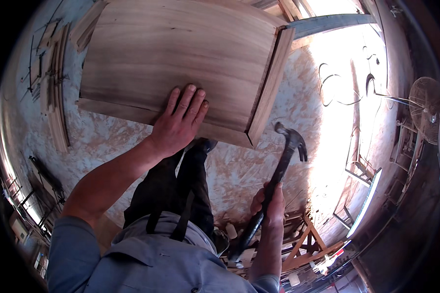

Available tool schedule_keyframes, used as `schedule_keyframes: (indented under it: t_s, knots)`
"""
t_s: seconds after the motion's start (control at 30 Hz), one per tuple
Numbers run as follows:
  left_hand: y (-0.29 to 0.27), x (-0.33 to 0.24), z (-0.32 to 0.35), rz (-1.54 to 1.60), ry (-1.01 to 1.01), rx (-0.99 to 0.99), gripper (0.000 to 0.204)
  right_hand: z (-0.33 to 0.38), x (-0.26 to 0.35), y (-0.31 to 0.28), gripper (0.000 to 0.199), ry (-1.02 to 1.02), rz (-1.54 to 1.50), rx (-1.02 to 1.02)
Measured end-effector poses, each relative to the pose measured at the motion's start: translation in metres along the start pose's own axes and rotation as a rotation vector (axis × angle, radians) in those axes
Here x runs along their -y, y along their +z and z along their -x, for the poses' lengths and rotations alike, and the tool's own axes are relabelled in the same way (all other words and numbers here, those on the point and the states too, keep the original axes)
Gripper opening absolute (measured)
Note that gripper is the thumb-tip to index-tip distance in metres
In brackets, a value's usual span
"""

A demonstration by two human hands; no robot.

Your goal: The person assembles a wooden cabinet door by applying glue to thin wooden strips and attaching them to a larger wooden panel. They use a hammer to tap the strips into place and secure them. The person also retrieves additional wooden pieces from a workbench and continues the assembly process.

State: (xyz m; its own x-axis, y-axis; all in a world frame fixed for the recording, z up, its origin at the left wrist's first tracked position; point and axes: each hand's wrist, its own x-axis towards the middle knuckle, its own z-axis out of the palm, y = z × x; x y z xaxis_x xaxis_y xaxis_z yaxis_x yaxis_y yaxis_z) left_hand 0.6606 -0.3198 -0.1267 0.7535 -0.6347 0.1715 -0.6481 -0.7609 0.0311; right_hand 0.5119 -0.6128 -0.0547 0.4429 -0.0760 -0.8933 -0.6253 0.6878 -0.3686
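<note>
My left hand (179, 121) lies flat on a framed wooden panel (181, 53), its fingers stretched over the near edge onto the board. In my right hand (271, 201) is a claw hammer (284, 163) with a dark handle, its head raised beside the panel's near right corner and not touching it. Frame strips border the panel; the right strip (273, 85) shows a dark gap along the board, and a joint line appears at the near right corner.
Long wood strips (58, 93) lie on the floor at the left. A blue-grey beam (330, 25) extends behind the panel's far right corner. A standing fan (425, 110) is at the right, with a loose cable (344, 101) nearby. Wooden pieces (305, 239) are piled at the lower right.
</note>
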Motion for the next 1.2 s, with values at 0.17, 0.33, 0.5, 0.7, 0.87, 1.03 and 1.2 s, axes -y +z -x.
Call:
schedule_keyframes:
  t_s: [0.17, 0.33, 0.5, 0.7, 0.87, 1.03, 1.2]
  knots:
    - [0.001, -0.003, 0.000, 0.001, -0.001, 0.019, 0.039, 0.001, 0.003, 0.010, 0.037, 0.067, 0.307, -0.011]
    - [-0.008, -0.001, -0.001, 0.000, 0.018, 0.068, 0.042, -0.012, 0.019, 0.010, 0.042, 0.002, 0.247, -0.073]
    - [-0.009, 0.001, -0.002, 0.009, 0.047, 0.060, 0.044, -0.035, 0.022, 0.017, 0.043, 0.026, 0.160, 0.058]
    - [-0.014, 0.002, -0.002, 0.018, 0.093, 0.046, 0.045, -0.037, 0.040, 0.028, 0.041, 0.010, 0.198, 0.030]
    - [-0.015, 0.003, -0.005, 0.028, 0.115, 0.033, 0.043, -0.045, 0.037, 0.034, 0.043, -0.046, 0.225, 0.085]
    - [-0.017, 0.004, -0.002, 0.029, 0.137, 0.027, 0.043, -0.043, 0.053, 0.041, 0.044, -0.009, 0.289, 0.016]
    - [-0.019, 0.005, -0.007, 0.053, 0.144, 0.026, 0.041, -0.066, 0.051, 0.037, 0.040, 0.093, 0.086, 0.149]
